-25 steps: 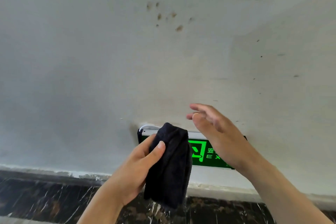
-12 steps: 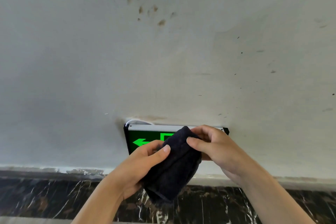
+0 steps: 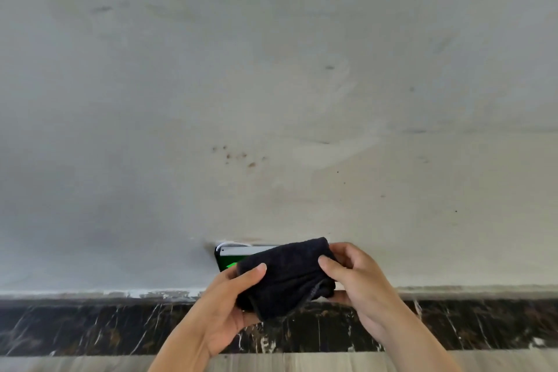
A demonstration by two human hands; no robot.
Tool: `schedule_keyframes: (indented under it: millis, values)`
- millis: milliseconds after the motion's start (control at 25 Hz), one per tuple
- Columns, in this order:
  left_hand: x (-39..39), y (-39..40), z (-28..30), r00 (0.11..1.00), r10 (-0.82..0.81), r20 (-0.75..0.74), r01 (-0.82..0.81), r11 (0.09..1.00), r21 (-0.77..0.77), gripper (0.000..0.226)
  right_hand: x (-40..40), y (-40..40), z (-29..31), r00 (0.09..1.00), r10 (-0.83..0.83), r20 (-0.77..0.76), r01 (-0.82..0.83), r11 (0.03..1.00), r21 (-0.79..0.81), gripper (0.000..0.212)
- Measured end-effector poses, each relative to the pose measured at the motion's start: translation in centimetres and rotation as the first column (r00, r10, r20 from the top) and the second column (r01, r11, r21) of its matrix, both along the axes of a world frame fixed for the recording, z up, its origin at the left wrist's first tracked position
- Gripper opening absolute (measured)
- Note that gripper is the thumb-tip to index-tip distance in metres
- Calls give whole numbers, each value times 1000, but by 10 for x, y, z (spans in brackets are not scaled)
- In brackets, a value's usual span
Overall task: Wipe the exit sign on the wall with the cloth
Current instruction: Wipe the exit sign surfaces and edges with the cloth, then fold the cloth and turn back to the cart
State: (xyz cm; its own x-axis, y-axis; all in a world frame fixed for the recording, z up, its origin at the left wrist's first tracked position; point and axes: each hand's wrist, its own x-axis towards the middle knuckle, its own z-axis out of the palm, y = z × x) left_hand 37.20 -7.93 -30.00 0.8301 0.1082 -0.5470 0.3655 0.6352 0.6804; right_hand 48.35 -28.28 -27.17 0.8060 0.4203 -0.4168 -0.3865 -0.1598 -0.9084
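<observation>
A folded black cloth (image 3: 287, 275) is held between both hands in front of the wall. My left hand (image 3: 229, 311) grips its lower left part, thumb on top. My right hand (image 3: 359, 287) pinches its right end. Behind the cloth, low on the wall, is the green-lit exit sign (image 3: 231, 258); only its left end with part of a green arrow and its pale top edge shows. The rest of the sign is hidden by the cloth and hands.
The pale grey wall (image 3: 271, 100) carries small brown spots (image 3: 241, 157) above the sign. A dark marble skirting (image 3: 90, 329) runs along its foot, with a light wood-look floor strip (image 3: 90, 364) below.
My right hand came down from the wall and took hold of the cloth's right end. The cloth turned from hanging to spread sideways. The view tilted up, so the sign sits lower.
</observation>
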Motion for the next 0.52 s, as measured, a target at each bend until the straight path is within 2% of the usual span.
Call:
schedule_keyframes:
  millis: [240,360,520]
  values:
    - [-14,-31,150,996,92,13,-92,972,216,47,-25,-24,140,989,-103,-106,108,993,42,12]
    - [-29,-45,226,995,96,31,-101,965,244,45,-40,-36,216,986,-120,-119,128,990,66,12]
    - [-45,-67,299,997,43,56,-56,968,243,43,-62,-64,290,980,-166,-110,177,979,98,12]
